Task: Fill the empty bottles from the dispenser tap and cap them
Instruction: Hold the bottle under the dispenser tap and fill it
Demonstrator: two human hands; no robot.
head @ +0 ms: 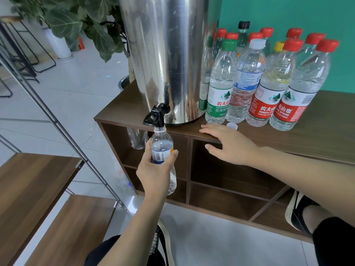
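Dispenser [163, 54] is shiny silver steel, its tap [156, 116] plain black. The desk [326, 120] is dark wood grain. Capped bottles [269, 77] behind are mostly red-topped, plus one green, one yellow, one black, one white; labels are red or green. The held bottle [162, 148] is clear with a blue-white label. Teal wall [288, 14], white loose cap [232, 126].

Teal wall [288, 14], white tiled floor [80, 87]

Wooden shelf unit [326, 120] top: steel dispenser [165, 60], capped bottles [269, 83], loose white cap [232, 126].
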